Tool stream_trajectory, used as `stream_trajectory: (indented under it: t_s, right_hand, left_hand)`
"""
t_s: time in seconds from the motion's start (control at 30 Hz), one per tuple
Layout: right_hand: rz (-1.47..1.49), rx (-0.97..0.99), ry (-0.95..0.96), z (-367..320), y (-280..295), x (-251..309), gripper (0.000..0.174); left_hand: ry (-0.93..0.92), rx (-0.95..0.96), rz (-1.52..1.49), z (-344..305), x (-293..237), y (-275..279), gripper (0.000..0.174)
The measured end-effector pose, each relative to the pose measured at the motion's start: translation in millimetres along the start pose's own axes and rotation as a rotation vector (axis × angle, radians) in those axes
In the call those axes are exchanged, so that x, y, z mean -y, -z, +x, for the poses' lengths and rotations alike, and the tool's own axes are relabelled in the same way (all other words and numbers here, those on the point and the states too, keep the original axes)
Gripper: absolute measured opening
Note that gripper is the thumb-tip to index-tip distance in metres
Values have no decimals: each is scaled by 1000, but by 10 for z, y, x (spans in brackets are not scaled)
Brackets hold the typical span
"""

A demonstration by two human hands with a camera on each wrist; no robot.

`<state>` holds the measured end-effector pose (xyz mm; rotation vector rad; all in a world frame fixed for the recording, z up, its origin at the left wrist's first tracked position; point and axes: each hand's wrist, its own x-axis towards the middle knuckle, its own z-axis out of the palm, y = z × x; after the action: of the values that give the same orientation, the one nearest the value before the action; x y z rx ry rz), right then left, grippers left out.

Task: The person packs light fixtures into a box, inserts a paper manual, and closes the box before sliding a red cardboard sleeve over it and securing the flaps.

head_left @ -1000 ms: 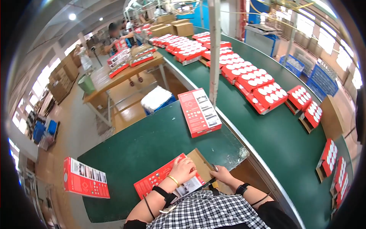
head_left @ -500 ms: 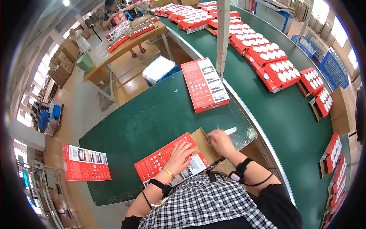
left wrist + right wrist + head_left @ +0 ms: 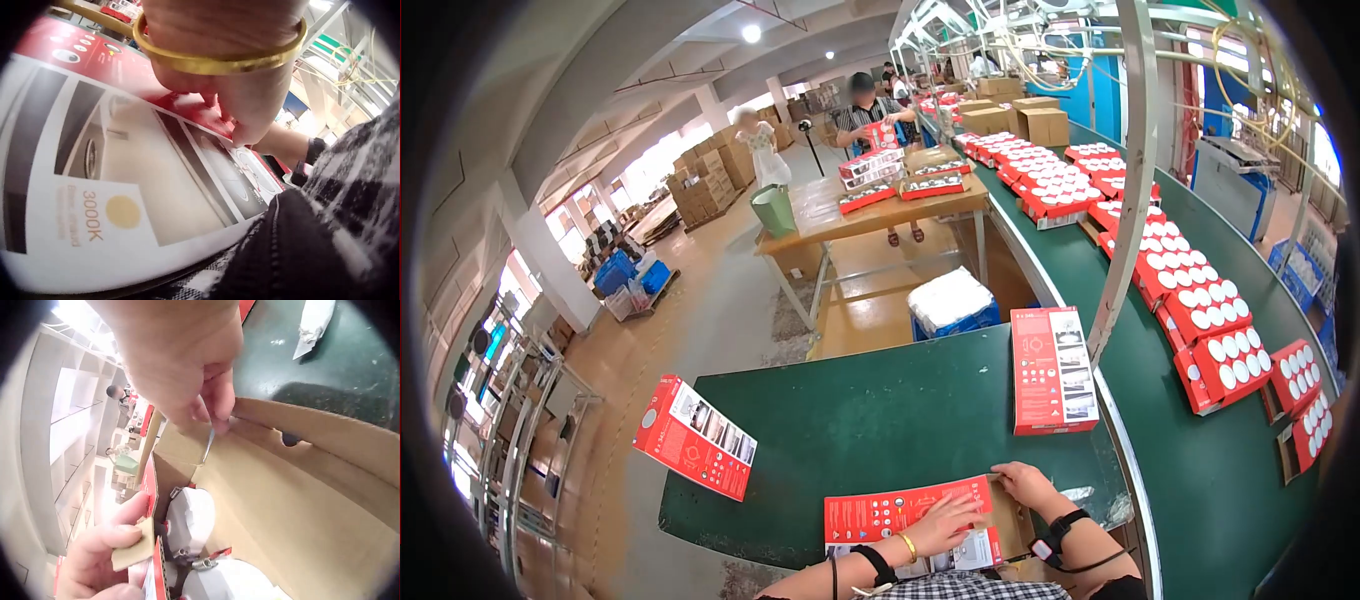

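A red and white printed carton [image 3: 870, 515] lies on the green worktable in front of me, its brown lid flap [image 3: 1007, 520] raised at the right. White round spotlights [image 3: 190, 519] with spring clips sit inside, in the right wrist view. My left hand [image 3: 943, 525] rests on the carton's printed face with its fingers spread; in the right wrist view its fingertips touch a small brown cardboard tab [image 3: 134, 550]. My right hand [image 3: 1028, 487] pinches the cardboard at the flap's far corner, its fingers bent over the fold. A gold bracelet [image 3: 219, 62] circles my left wrist.
One carton [image 3: 1052, 370] lies at the table's back right, another [image 3: 697, 440] at the left edge. A metal post [image 3: 1128, 190] rises beside the conveyor [image 3: 1120, 330], which carries red boxes [image 3: 1225, 365] with white discs. A white scrap [image 3: 314, 322] lies near my right hand. People stand farther back.
The head view has tilted up and turned left. My right hand has moved from the flap's near edge to its far corner. My left hand stays on the carton, fingers flatter than before.
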<state>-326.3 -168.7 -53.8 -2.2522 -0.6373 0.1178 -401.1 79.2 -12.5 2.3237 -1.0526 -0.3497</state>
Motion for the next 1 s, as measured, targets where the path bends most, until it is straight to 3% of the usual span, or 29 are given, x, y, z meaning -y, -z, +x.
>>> stream_trajectory:
  t_s: [0.07,0.2,0.27,0.33,0.4,0.47,0.53,0.6,0.63,0.77,0.87,0.93,1.0]
  right_hand:
    - [2,-185,-231,131,-44,-35,31]
    - [-109,-183,-257,267,-129,133,24]
    - [-102,-245,-199,42,-97,313,21]
    - [161,-214,-194,-355,-31,515,21]
    - [320,-71,-329,-829,-164,536,20]
    - [429,197,-468,-1203,-293,503,27]
    - [423,211,-417,-1388,-283,497,30]
    - [329,102,-202,-1442,-285,542,31]
    - [293,120,-184,-1415,-286,556,30]
    - [397,48,-203,-1376,-81,706,26]
    - [447,-79,-287,-1470,43,774,26]
    - [8,-189,-144,-1486,217,961,29]
    - [-187,-277,-53,-1492,300,1250,29]
  left_hand:
    - [-13,-17,-16,2,-3,-19,47]
    - [-20,13,16,22,2,-15,45]
    - [-24,-92,18,19,27,-48,39]
    - [-7,-112,49,30,17,-48,34]
    - [10,-138,73,87,-26,-9,30]
    - [32,-117,112,116,-80,53,24]
    - [1,-163,93,132,-70,17,20]
    - [0,-118,118,146,-94,47,23]
    - [-37,-145,150,155,-113,58,22]
    - [-244,-225,241,231,-152,273,22]
    - [-260,-182,264,244,-257,511,22]
    - [-292,-270,215,250,-339,674,18]
    - [-360,-398,220,266,-302,756,18]
